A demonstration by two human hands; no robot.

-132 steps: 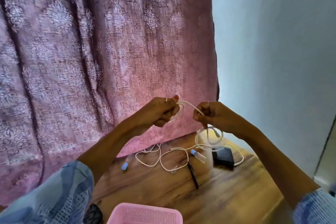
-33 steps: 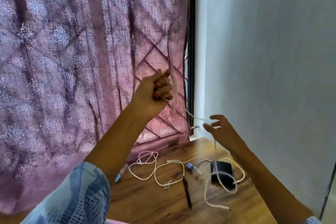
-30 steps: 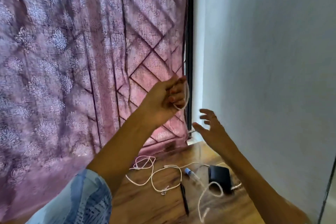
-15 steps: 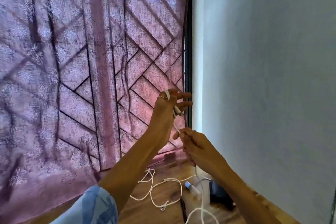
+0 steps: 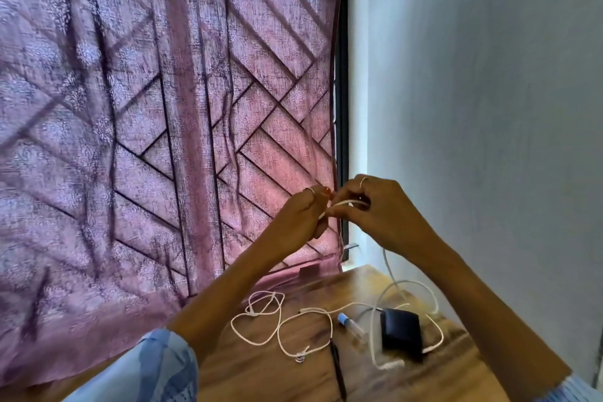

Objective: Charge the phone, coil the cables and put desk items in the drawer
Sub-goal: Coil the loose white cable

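Pink curtain [image 5: 163, 140] behind wooden desk [image 5: 440, 378]. Coiling step: both hands, left [image 5: 298, 222] and right [image 5: 375, 209], pinching white cable [image 5: 342, 203] mid-air, tail trailing right toward desk. Next: another loop, slack drawn up.

I held both arms raised ahead of me. My left hand [image 5: 298, 219] and right hand [image 5: 375, 209] met, fingers curled and pinching.

backlit curtain [image 5: 163, 140], soft motion blur
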